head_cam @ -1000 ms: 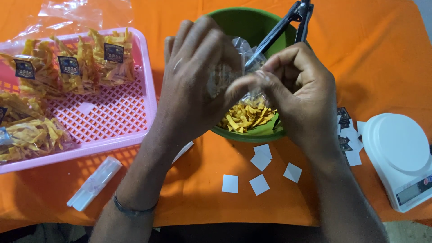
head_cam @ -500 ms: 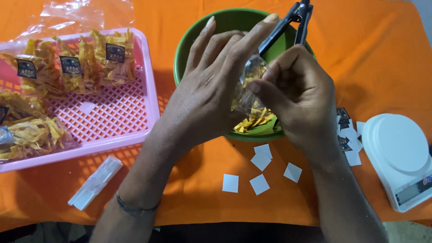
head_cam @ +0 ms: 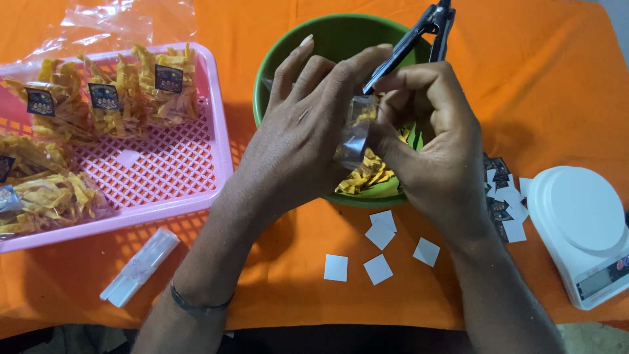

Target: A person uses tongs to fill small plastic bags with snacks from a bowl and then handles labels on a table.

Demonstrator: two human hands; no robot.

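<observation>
While the left hand [head_cam: 304,124] steadies it, the right hand [head_cam: 429,137] pinches a clear bag [head_cam: 357,134] — above the green bowl [head_cam: 327,39]

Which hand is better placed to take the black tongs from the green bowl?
Probably the right hand: the black tongs lie just above its fingers on the green bowl. The left hand is farther away, supporting the small clear bag.

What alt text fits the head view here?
Both hands, left hand and right hand, hold a small clear bag of yellow chips over a green bowl. A pink basket of filled packets sits left, a white scale right, on orange cloth.
</observation>
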